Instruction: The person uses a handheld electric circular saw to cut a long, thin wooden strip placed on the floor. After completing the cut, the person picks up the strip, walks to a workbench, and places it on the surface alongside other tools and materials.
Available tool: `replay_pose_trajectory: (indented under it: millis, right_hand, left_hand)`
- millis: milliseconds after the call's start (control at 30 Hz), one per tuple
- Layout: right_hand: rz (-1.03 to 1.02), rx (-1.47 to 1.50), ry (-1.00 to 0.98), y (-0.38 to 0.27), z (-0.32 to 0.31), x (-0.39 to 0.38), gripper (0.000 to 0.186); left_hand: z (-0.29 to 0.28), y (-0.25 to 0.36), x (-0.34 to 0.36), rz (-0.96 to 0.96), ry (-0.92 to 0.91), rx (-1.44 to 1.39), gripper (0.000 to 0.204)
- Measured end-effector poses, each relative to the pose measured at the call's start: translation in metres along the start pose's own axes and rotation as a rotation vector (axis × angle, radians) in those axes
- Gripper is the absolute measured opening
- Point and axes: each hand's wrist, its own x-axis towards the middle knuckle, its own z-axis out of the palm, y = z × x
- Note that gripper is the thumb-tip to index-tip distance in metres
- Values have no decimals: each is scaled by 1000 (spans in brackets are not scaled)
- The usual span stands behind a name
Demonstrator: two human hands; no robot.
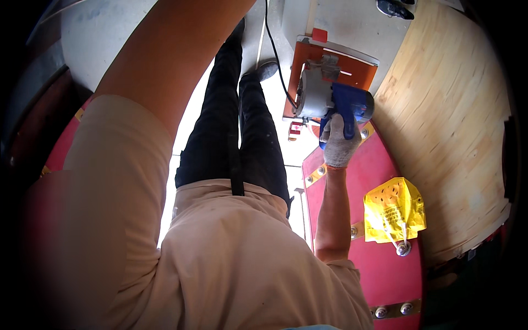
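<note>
My right hand (339, 140), in a pale knitted glove, is closed around the blue handle of a power saw (318, 91), apparently a circular saw. The saw has a grey housing and a wide orange-brown base plate (360, 65) with a metal rim. A black cord (279, 71) runs from its left side up past the top edge. My left forearm (181, 49) stretches across the upper left and leaves the picture at the top, so the left hand is out of sight. The saw's blade is hidden.
A red panel (379, 272) with bolted brass-coloured strips lies beneath my right arm. On it rests a yellow packet (393, 212) with white strings. A large plywood sheet (448, 126) fills the right side. My shoes (267, 70) stand on a pale floor; a dark shoe (395, 8) shows at top right.
</note>
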Motion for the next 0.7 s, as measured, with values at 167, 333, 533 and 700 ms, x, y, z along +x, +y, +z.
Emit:
replay_pose_trajectory:
  millis: [167, 333, 533, 700]
  right_hand:
    - [-28, -7, -26, -2, 0, 2, 27]
    - [-65, -36, 19, -9, 7, 2, 30]
    - [-39, -60, -6, -1, 0, 6, 28]
    - [-50, -36, 68, -11, 9, 0, 32]
  left_hand:
    - [-1, -6, -16, -35, -21, -8, 67]
    - [6, -3, -17, -58, 32, 0, 70]
    - [-9, -19, 7, 3, -68, -65, 69]
    - [7, -13, -2, -68, 48, -65, 64]
